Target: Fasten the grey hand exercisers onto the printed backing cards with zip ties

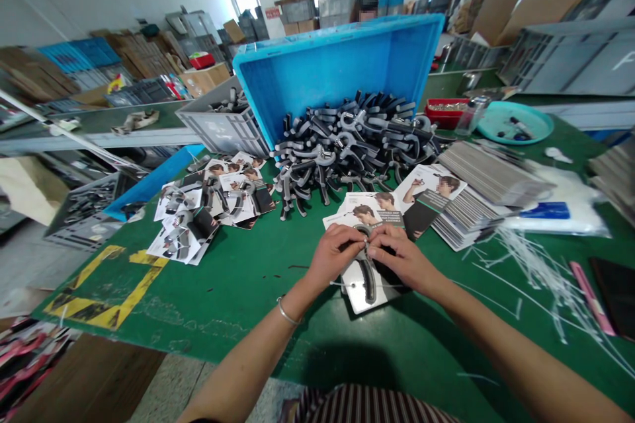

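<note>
My left hand [336, 252] and my right hand [399, 258] meet over a hand gripper [368, 279] that lies on a printed backing card [364, 291] on the green table [248, 277]. Both hands have their fingers pinched together at the top of the hand gripper, where a thin white tie [342, 285] sticks out to the left. A wrist bangle sits on my left arm. Just beyond my hands lie more printed cards [377, 206].
A pile of loose black-and-grey hand grippers [347, 142] spills from a tipped blue crate [337, 66]. Finished carded grippers [208, 208] lie at the left. Stacked cards [486, 178], white ties [530, 264] and a teal dish [516, 122] are at the right. A person stands behind the crate.
</note>
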Action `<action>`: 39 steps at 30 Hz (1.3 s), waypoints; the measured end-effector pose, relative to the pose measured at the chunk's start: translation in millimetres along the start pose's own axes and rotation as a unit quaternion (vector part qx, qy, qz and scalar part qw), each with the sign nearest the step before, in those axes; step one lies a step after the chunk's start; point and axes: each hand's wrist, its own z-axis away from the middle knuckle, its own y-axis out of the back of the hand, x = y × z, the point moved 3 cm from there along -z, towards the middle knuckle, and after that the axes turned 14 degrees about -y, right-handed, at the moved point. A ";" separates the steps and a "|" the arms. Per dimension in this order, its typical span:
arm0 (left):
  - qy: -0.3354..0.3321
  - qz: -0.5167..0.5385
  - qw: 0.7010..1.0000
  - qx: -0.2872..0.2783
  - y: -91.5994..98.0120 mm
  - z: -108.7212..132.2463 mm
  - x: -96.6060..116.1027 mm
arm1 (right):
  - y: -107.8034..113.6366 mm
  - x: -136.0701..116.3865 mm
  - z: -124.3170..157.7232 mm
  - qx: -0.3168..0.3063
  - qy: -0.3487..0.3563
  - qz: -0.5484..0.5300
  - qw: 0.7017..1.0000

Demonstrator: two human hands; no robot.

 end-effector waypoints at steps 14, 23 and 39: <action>-0.019 -0.184 0.979 -0.091 7.1 -31.5 45.7 | -3.4 0.7 -4.9 0.071 -0.028 -0.036 0.996; -0.012 -0.151 0.988 -0.010 6.3 -5.9 49.2 | -13.5 8.7 -10.7 0.118 -0.074 -0.076 0.987; 0.105 -0.341 0.932 -0.066 14.4 53.4 65.6 | -7.3 -25.8 37.2 0.063 0.043 0.120 0.990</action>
